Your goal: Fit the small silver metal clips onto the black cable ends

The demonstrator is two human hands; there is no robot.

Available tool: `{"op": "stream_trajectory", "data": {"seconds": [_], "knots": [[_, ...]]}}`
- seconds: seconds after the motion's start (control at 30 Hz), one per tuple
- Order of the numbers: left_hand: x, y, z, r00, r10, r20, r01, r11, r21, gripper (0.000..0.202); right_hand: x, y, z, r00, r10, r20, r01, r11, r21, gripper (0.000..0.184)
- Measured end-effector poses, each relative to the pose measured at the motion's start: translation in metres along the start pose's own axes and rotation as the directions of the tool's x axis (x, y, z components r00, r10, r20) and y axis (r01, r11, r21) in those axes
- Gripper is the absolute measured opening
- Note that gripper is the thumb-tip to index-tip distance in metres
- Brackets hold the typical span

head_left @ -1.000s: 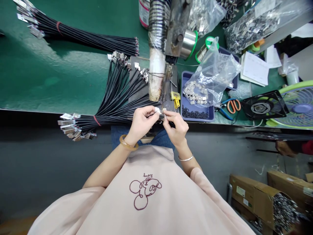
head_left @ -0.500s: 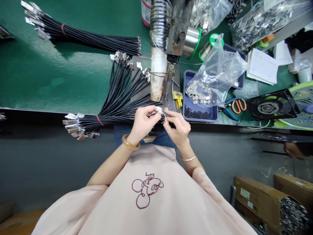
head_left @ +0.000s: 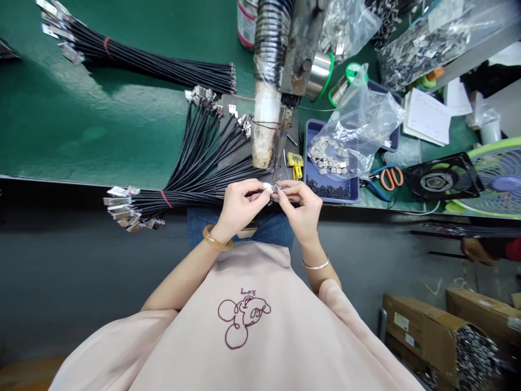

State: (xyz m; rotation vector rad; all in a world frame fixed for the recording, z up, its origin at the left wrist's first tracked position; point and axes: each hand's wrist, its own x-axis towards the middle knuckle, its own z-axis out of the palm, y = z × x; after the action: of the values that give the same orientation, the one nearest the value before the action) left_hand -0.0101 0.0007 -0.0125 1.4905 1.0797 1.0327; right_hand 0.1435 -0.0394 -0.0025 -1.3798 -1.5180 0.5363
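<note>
My left hand (head_left: 243,203) is closed in a pinch just below the soldering iron's tip, with a white patch at its fingertips. It grips the end of a black cable, mostly hidden by the fingers. Fingertip to fingertip with it, my right hand (head_left: 302,207) pinches a small shiny metal piece (head_left: 277,187) against that end; its exact shape is too small to make out. Above both hands hangs the clamped soldering iron (head_left: 280,149), beside a wrapped hose (head_left: 264,125). A bundle of black cables (head_left: 191,191) with metal plugs fans out left of my left hand.
A purple tray (head_left: 355,191) holds metal shells and small black parts. Right of it lie orange-handled pliers (head_left: 391,178) and a black fan (head_left: 443,178). A yellow clip (head_left: 297,167) sits by the tray. Another cable bundle (head_left: 154,65) and a solder spool (head_left: 321,76) lie farther back.
My right hand has shifted slightly right and its fingers have straightened. The dark piece between the fingertips no longer shows; shiny metal does. The view has shifted a little.
</note>
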Motion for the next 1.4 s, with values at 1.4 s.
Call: {"op": "stream_trajectory", "data": {"seconds": [1.4], "knots": [[0.006,0.006,0.001,0.999,-0.023,-0.044,0.026,0.997,0.076,0.016,0.007,-0.005,-0.003,0.998,-0.016,0.057,0.02,0.997,-0.075,0.011]]}}
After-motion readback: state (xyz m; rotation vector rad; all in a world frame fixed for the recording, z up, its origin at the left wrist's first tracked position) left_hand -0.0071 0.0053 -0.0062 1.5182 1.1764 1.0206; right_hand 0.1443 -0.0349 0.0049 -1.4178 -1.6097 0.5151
